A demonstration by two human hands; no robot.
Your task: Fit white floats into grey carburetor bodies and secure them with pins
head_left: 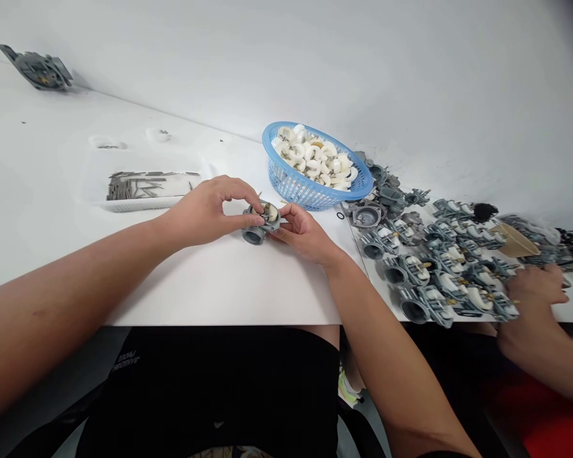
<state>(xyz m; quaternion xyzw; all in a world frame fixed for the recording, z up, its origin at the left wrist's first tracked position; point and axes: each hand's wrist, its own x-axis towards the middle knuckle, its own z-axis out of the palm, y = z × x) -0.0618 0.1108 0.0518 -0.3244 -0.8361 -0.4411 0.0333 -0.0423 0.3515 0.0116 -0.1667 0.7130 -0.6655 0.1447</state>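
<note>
A grey metal carburetor body with a white plastic float and brass parts inside sits just above or on the white table, between my hands. My left hand reaches in from the left, its thumb and index finger closed at the float area; a thin pin-like piece shows by the fingertips. With its fingers closed on the carburetor's right side, my right hand steadies it. Whatever lies between my left fingertips is too small to make out fully.
A blue basket heaped with white floats stands behind my hands. Left of it lies a white tray of thin metal pins. Several carburetors crowd the right, beside a co-worker's hand. Another carburetor stands far left.
</note>
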